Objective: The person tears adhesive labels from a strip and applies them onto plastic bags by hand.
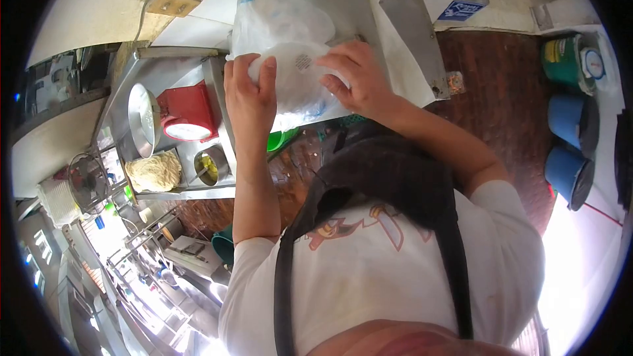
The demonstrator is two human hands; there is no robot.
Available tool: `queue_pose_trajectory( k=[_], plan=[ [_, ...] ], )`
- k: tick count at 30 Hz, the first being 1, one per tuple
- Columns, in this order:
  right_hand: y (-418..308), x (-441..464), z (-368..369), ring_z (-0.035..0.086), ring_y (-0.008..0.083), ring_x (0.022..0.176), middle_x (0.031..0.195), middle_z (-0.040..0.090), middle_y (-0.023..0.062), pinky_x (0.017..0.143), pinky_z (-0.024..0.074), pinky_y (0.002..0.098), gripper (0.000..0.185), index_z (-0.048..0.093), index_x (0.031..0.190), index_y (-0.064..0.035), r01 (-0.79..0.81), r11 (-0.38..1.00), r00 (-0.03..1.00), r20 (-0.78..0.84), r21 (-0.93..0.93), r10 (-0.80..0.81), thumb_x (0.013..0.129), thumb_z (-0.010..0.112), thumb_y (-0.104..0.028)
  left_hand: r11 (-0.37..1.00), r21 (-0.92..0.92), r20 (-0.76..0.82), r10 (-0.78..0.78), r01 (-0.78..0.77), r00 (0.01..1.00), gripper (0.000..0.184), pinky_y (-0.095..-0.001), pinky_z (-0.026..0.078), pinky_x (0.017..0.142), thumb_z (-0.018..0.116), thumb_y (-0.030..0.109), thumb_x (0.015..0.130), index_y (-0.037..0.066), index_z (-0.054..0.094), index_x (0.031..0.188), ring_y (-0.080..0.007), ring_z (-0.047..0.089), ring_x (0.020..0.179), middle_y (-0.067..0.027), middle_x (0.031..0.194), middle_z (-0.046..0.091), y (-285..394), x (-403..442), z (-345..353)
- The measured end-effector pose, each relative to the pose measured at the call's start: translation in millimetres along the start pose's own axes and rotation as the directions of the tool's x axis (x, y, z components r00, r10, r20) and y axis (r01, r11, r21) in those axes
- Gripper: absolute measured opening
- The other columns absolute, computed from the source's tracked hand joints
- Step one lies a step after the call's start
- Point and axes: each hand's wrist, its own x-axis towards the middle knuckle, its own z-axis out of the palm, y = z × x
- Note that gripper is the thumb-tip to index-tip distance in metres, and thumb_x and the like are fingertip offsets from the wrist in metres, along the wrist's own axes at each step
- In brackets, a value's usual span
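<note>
Both hands are at a translucent white plastic bag [280, 20] on the counter, around a round whitish piece [297, 69] with small dark print. My left hand [252, 89] is at its left edge, fingers curled and thumb apart from them. At the right edge is my right hand [356, 79], its fingers bent toward the print, thumb and fingers apart. Whether either hand pinches the plastic cannot be made out. More clear plastic lies under the round piece, near the counter's front edge.
On the left stand a red scale [191, 112], a metal bowl [143, 120], a pile of pale noodles [155, 171] and a metal pot [210, 166]. A green container [282, 139] is below the counter. Blue buckets [567, 118] stand far right.
</note>
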Motion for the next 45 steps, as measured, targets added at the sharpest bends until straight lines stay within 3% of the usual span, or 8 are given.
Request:
queue_pose_trajectory(
  k=[5, 9, 15, 18, 22, 27, 31, 45],
  plan=[
    [17.1, -18.0, 59.5, 0.035, 0.0376, 0.145, 0.157, 0.033, 0.0245, 0.119, 0.0280, 0.0473, 0.078, 0.028, 0.154, 0.0023, 0.000, 0.973, 0.997, 0.072, 0.232, -0.018, 0.096, 0.062, -0.037, 0.998, 0.059, 0.018, 0.031, -0.032, 0.999, 0.033, -0.0471, 0.047, 0.084, 0.066, 0.032, 0.095, 0.001, 0.064, 0.107, -0.0408, 0.059, 0.096, -0.0193, 0.101, 0.061, 3.5, 3.4, 2.9],
    [83.4, -47.4, 70.8, 0.028, 0.0418, 0.148, 0.158, 0.028, 0.0273, 0.119, 0.0246, 0.0525, 0.082, 0.023, 0.155, 0.0044, -0.064, 0.989, 0.945, 0.309, -0.132, 0.102, 0.097, 0.059, -0.042, 0.993, 0.113, -0.004, 0.033, -0.033, 0.999, 0.033, -0.0475, 0.047, 0.086, 0.064, 0.032, 0.096, 0.001, 0.063, 0.108, -0.0411, 0.058, 0.099, -0.0194, 0.101, 0.060, -4.3, 5.7, 3.1],
    [3.5, -14.4, 60.5, 0.022, 0.0429, 0.150, 0.159, 0.021, 0.0316, 0.121, 0.0207, 0.0537, 0.091, 0.020, 0.154, 0.0084, 0.055, 0.996, 0.978, 0.198, 0.077, -0.069, 0.094, 0.059, -0.047, 0.997, 0.079, -0.001, 0.014, -0.014, 1.000, 0.033, -0.0478, 0.045, 0.090, 0.062, 0.031, 0.097, 0.001, 0.062, 0.111, -0.0411, 0.057, 0.102, -0.0195, 0.105, 0.060, -5.8, 5.0, 6.9],
    [53.0, -51.3, 73.6, 0.023, 0.0427, 0.149, 0.159, 0.021, 0.0322, 0.121, 0.0210, 0.0541, 0.092, 0.021, 0.153, 0.0092, -0.097, 0.968, 0.932, 0.321, -0.230, 0.169, 0.092, 0.063, -0.046, 0.998, 0.062, 0.024, 0.004, -0.006, 1.000, 0.034, -0.0467, 0.045, 0.093, 0.062, 0.031, 0.097, 0.002, 0.061, 0.116, -0.0412, 0.057, 0.107, -0.0199, 0.111, 0.060, -7.1, 6.2, 0.4],
    [86.9, -65.9, 47.8, 0.036, 0.0434, 0.141, 0.154, 0.033, 0.0293, 0.117, 0.0290, 0.0504, 0.076, 0.031, 0.150, 0.0054, -0.070, 0.986, 0.976, 0.194, -0.154, 0.100, 0.097, 0.061, -0.040, 0.996, -0.087, 0.131, -0.023, 0.034, 0.991, 0.040, -0.0457, 0.044, 0.098, 0.065, 0.028, 0.096, 0.002, 0.058, 0.125, -0.0415, 0.056, 0.114, -0.0209, 0.121, 0.060, 5.7, -7.9, -3.2],
    [110.2, -71.9, 48.9, 0.050, 0.0397, 0.129, 0.139, 0.051, 0.0255, 0.108, 0.0399, 0.0460, 0.057, 0.047, 0.142, -0.0014, -0.570, 0.795, 0.821, 0.116, 0.210, 0.558, 0.103, 0.054, -0.042, 0.966, -0.126, 0.099, 0.237, -0.224, 0.967, 0.047, -0.0405, 0.052, 0.088, 0.071, 0.025, 0.093, 0.004, 0.056, 0.133, -0.0333, 0.062, 0.112, -0.0174, 0.123, 0.061, 8.8, -1.2, 14.3],
    [90.3, -47.8, 7.4, 0.062, 0.0253, 0.114, 0.120, 0.066, 0.0160, 0.100, 0.0453, 0.0354, 0.048, 0.058, 0.134, -0.0048, -0.777, 0.594, 0.625, 0.147, 0.207, 0.767, 0.103, 0.053, -0.042, 0.945, -0.317, -0.010, 0.083, -0.082, 0.997, 0.033, -0.0376, 0.053, 0.081, 0.077, 0.014, 0.086, 0.002, 0.063, 0.113, -0.0327, 0.065, 0.096, -0.0171, 0.109, 0.065, 4.2, -10.3, 18.1],
    [62.9, -18.1, -20.1, 0.066, 0.0269, 0.102, 0.114, 0.067, 0.0148, 0.092, 0.0510, 0.0371, 0.042, 0.066, 0.119, -0.0021, -0.673, 0.722, 0.733, 0.011, 0.163, 0.680, 0.103, 0.056, -0.039, 0.784, -0.414, -0.527, 0.208, -0.463, 0.824, 0.011, -0.0327, 0.050, 0.078, 0.062, 0.009, 0.099, -0.002, 0.060, 0.096, -0.0234, 0.064, 0.084, -0.0155, 0.091, 0.069, 14.5, 24.1, -33.1]
  ],
)
